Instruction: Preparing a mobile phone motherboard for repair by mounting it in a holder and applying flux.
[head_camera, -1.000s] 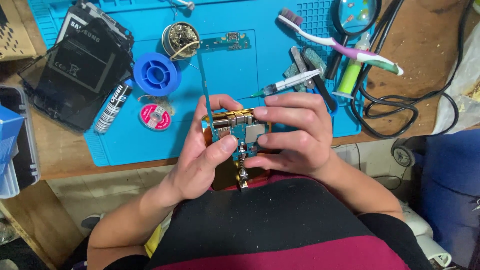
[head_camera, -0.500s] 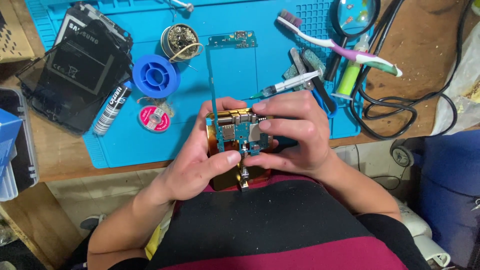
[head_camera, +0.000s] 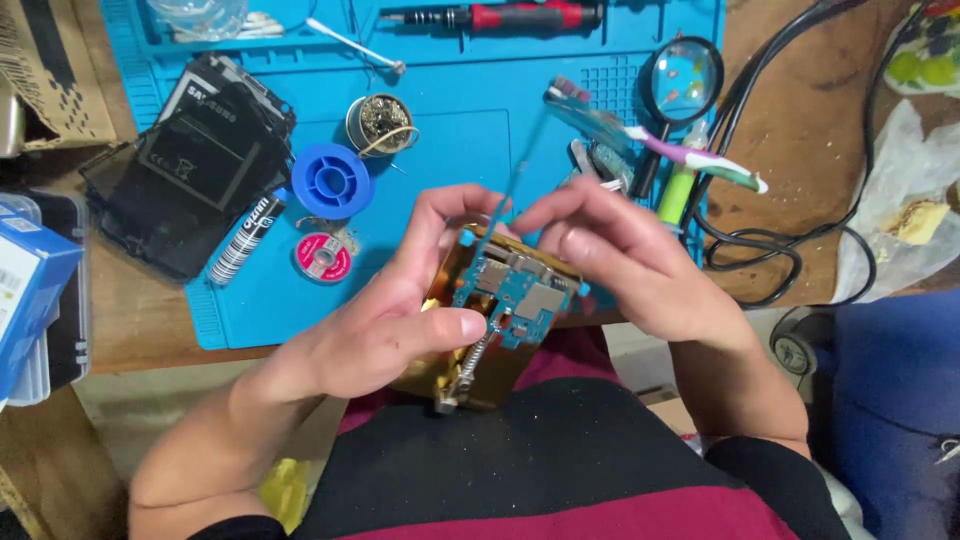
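Note:
My left hand (head_camera: 380, 330) grips a gold-coloured board holder (head_camera: 500, 378) from the left, thumb lying across its front. A blue phone circuit board (head_camera: 522, 296) is clamped in it, held above my lap at the table's edge. My right hand (head_camera: 620, 262) hovers just above and right of the board. Its fingertips pinch a thin teal strip (head_camera: 512, 195) that rises from the board and leans right. The strip is blurred, and its lower end is hidden behind my fingers.
On the blue work mat (head_camera: 470, 120) lie a dismantled black phone (head_camera: 190, 160), a blue solder spool (head_camera: 332, 180), a small pink spool (head_camera: 322, 257), a brass tip cleaner (head_camera: 378, 125), a magnifying glass (head_camera: 682, 80) and a toothbrush (head_camera: 700, 160). Black cables (head_camera: 760, 245) coil on the right.
My right hand has come off the board and risen, taking the teal strip with it. The strip, upright before, now leans to the right. The left hand keeps its hold.

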